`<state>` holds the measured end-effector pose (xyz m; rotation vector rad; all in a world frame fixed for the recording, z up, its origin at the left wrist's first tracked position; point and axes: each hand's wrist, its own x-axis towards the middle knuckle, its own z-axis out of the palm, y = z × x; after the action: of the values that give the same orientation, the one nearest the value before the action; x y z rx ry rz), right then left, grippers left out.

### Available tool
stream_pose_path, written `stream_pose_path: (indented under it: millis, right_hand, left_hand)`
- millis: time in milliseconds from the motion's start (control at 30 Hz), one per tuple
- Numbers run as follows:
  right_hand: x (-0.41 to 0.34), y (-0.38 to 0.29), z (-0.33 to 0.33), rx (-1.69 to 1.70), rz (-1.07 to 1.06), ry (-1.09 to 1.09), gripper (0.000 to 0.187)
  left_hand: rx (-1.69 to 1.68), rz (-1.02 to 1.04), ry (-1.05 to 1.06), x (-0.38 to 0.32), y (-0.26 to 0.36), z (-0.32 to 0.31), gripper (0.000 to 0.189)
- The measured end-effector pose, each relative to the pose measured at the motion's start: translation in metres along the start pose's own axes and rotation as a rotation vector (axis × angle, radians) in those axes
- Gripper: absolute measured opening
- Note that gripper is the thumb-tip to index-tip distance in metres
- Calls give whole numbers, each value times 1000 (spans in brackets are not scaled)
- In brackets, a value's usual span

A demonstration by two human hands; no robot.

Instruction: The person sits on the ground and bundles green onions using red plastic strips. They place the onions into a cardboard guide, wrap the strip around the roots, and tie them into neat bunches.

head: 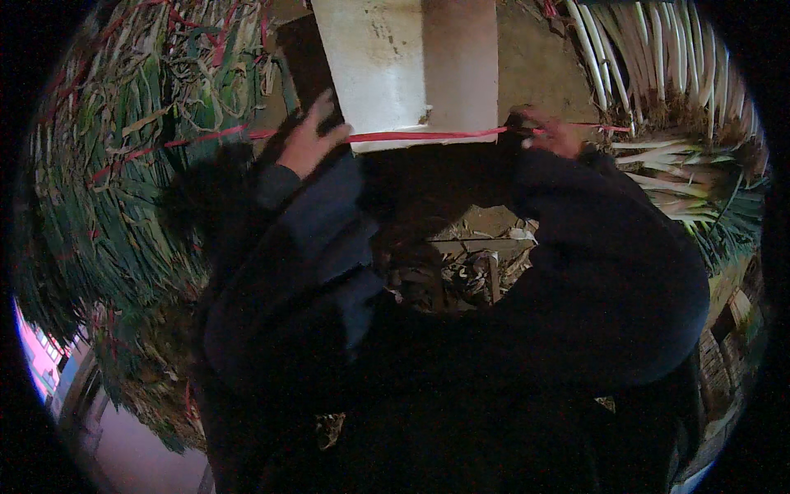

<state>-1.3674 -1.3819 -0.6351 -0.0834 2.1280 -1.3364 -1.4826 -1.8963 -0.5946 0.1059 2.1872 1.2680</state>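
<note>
A red plastic tying strip point(426, 134) stretches from side to side across the near edge of a pale, V-shaped trough point(389, 68). At the trough's left corner is my left hand point(311, 142), its thumb and forefinger apart. The strip passes at this hand; blur and shadow hide whether the other fingers grip it. My right hand point(555, 136), beyond the trough's right side, has its fingers closed around the strip. The strip's left length trails over green leaves, and its right end sticks out past my right hand.
Leafy Welsh onions or leeks point(136, 185) are heaped at the left, with red strips among them. White stalks with roots point(666, 68) lie at the upper right, above more stalks point(673, 170). Dry leaf scraps point(475, 275) litter the ground below the trough.
</note>
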Motion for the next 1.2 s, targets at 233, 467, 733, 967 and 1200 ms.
stream_pose_path:
  millis: [233, 467, 733, 967, 1200]
  right_hand:
    - [19, 13, 24, 84, 147, -150, 42]
    - [47, -14, 7, 61, 269, 167, 39]
    - [72, -13, 11, -169, 71, 66, 34]
    - [66, 11, 4, -578, -36, 73, 28]
    - [52, 37, 12, 158, 355, 175, 37]
  left_hand:
    - [359, -70, -181, 2, -7, 1, 56]
    - [247, -176, -348, 15, 13, -37, 30]
    - [134, -179, -212, 22, -9, -25, 32]
    - [299, 95, -119, 23, -34, -16, 34]
    - [1114, 159, 119, 15, -63, -18, 21]
